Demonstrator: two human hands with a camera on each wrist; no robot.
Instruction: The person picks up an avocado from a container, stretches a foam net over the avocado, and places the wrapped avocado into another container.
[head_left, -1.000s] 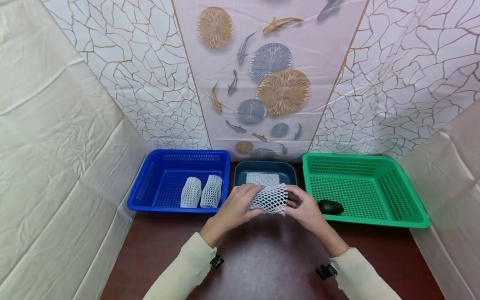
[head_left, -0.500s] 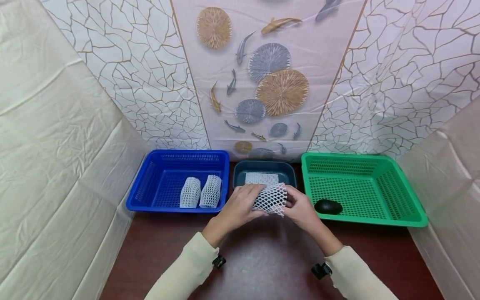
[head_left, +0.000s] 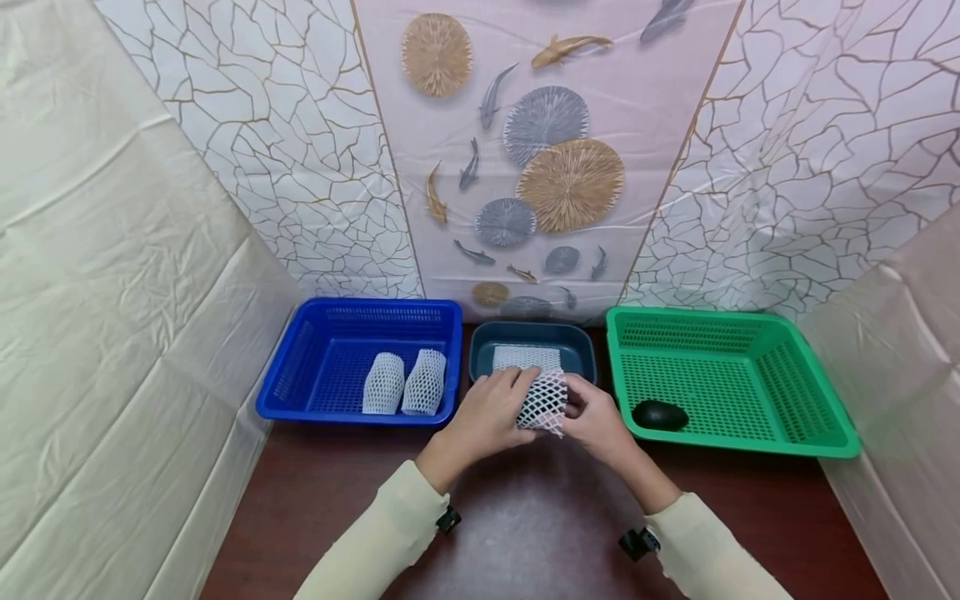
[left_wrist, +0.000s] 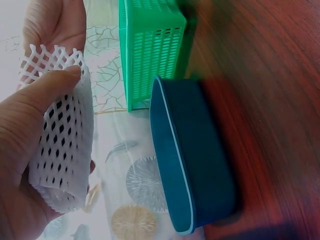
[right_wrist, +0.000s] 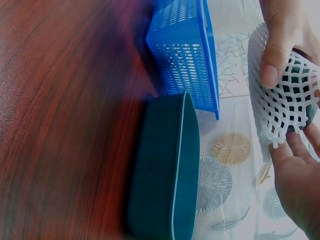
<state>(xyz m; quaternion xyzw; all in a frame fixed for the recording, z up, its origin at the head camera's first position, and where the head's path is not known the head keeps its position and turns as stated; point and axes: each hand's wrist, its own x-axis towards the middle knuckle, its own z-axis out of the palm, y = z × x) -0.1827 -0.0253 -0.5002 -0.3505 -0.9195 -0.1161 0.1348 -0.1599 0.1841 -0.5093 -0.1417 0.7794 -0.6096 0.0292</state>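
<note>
A white foam net sleeve (head_left: 543, 402) is held between both hands above the front of the dark teal tray (head_left: 577, 342). My left hand (head_left: 491, 412) grips it from the left, thumb laid across the mesh in the left wrist view. At the sleeve's right end, my right hand (head_left: 596, 417) pinches the rim with curled fingers. Through the mesh in the right wrist view shows a dark rounded thing (right_wrist: 310, 115), mostly hidden. A dark egg-shaped fruit (head_left: 660, 415), like an avocado, lies in the green basket (head_left: 720, 446).
The blue basket (head_left: 330, 416) on the left holds two net-sleeved items (head_left: 383, 383) standing side by side. Inside the teal tray lies a flat stack of white foam nets (head_left: 525, 357). Fabric walls enclose the dark red table (head_left: 300, 517) at the sides and back.
My left hand has shifted right along the sleeve and covers more of it. My right hand stays at the open end, its fingers slightly further left. The baskets have not changed.
</note>
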